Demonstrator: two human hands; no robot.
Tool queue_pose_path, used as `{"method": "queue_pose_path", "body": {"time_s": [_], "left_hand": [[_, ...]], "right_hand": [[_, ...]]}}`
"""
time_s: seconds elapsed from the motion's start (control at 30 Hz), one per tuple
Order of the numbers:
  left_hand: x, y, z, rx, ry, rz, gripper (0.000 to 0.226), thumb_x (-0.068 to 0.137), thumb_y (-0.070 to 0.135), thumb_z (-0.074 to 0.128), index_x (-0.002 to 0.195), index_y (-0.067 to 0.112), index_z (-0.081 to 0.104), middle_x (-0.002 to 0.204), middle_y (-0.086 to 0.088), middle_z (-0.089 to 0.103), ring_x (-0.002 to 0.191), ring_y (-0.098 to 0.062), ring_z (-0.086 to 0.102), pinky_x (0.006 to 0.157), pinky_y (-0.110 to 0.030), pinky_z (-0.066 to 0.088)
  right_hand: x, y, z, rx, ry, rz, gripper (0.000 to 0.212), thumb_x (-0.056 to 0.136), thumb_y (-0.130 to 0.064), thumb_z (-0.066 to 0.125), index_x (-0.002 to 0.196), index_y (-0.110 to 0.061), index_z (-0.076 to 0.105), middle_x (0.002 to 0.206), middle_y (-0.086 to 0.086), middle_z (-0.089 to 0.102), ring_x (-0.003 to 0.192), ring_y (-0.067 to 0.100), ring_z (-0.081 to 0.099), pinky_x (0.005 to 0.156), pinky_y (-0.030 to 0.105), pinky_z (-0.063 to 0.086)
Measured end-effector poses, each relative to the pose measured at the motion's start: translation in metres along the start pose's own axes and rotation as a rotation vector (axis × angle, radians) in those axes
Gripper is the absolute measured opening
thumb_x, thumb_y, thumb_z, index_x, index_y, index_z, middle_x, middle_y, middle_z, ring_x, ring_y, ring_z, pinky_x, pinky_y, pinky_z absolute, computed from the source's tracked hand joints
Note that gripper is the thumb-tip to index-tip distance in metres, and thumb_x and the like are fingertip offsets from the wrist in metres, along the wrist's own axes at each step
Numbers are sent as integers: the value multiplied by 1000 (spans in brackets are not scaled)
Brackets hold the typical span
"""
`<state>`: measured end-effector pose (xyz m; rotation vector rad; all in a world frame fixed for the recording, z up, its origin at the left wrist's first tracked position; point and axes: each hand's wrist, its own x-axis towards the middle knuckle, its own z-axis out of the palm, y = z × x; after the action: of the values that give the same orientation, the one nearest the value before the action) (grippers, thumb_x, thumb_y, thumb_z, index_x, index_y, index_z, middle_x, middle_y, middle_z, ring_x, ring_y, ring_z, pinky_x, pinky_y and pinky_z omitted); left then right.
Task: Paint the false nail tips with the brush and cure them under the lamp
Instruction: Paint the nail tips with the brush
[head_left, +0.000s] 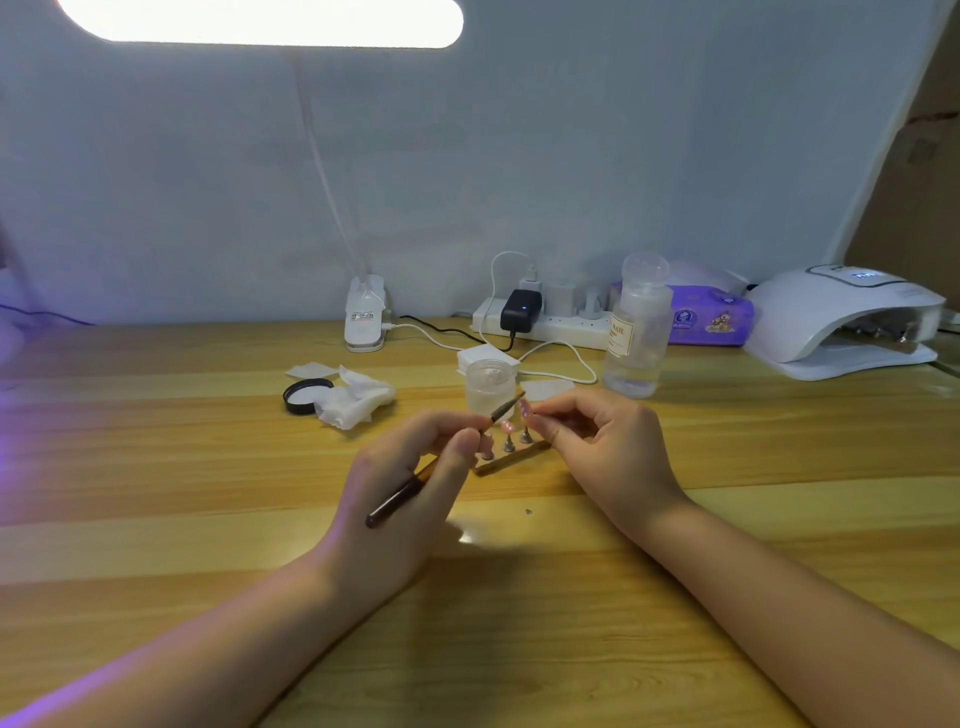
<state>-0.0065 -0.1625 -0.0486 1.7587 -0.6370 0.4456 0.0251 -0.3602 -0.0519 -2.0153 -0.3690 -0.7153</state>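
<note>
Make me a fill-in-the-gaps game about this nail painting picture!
1. The left hand holds a thin dark-handled ____.
2. The right hand pinches a small pink ____ tip.
3. The white dome-shaped curing lamp sits at the table's far ____ side.
4. The round black lid lies beside crumpled white ____.

Missing words: brush; nail; right; tissue

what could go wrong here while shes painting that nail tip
1. The right hand only pinches the nail tip at its fingertips, so a push from the brush in the left hand might knock it loose.
2. The open jar stands just behind both hands; a reach forward may tip it.
3. The stand with other tips sits right under the hands and could get bumped.
</note>
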Motion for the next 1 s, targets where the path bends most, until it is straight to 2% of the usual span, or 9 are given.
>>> {"method": "queue_pose_path", "body": {"time_s": [0.1,0.2,0.27,0.43,0.47,0.6,0.67,0.9,1.0], "left_hand": [[0,0,-1,26,-39,30,26,89,38,53,100,23,71,91,10,73,90,-12,68,78,-32,55],[-1,0,-1,-8,-59,-1,23,87,37,51,93,29,72,86,9,71,86,-14,66,63,-27,56],[0,-1,-2,-24,-52,-3,20,90,38,50,96,33,69,88,10,70,87,-14,66,64,-24,56],[4,-6,0,-16,-91,-73,9,89,41,57,97,41,61,94,13,65,87,-13,66,71,-20,54],[4,-8,1,-37,-104,-106,9,88,41,56,96,42,60,94,13,64,87,-13,66,72,-22,55],[5,-10,1,-39,-145,-150,17,86,54,54,98,42,56,96,11,61,93,-24,65,86,-49,54],[5,-10,1,-36,-164,-153,24,84,58,53,101,40,55,98,9,60,96,-24,64,88,-52,53],[7,-11,-1,-24,-190,-175,23,88,45,51,108,32,52,99,23,60,101,-11,65,93,-44,52],[7,-12,-2,-47,-181,-167,24,89,44,51,109,31,52,100,22,60,103,-12,64,91,-32,52]], "right_hand": [[0,-1,0,-13,8,-8,12,80,-7,75,87,-16,75,79,-5,71,75,3,64,68,11,48],[0,-1,0,-1,35,32,7,82,-12,73,85,-18,75,77,-5,71,73,7,64,67,20,52],[1,0,-1,20,73,87,11,83,-14,73,84,-25,72,76,-5,71,72,9,64,67,23,53],[6,6,-4,58,106,244,7,82,-19,74,84,-25,70,76,-8,70,73,1,62,65,11,48],[7,6,-5,81,83,271,6,82,-19,75,83,-24,71,76,-7,70,72,1,62,64,11,49],[9,7,-4,158,-15,304,7,79,-16,77,82,-21,72,77,-4,70,68,-1,61,64,14,50],[9,7,-3,172,-44,301,8,78,-15,77,83,-20,72,77,-3,71,69,0,62,65,15,51],[9,7,-3,169,-91,310,11,77,-20,78,86,-15,74,80,0,73,76,13,66,69,24,53],[7,7,-4,172,-93,289,10,76,-21,79,83,-17,74,76,-1,72,70,8,64,64,20,51]]}}
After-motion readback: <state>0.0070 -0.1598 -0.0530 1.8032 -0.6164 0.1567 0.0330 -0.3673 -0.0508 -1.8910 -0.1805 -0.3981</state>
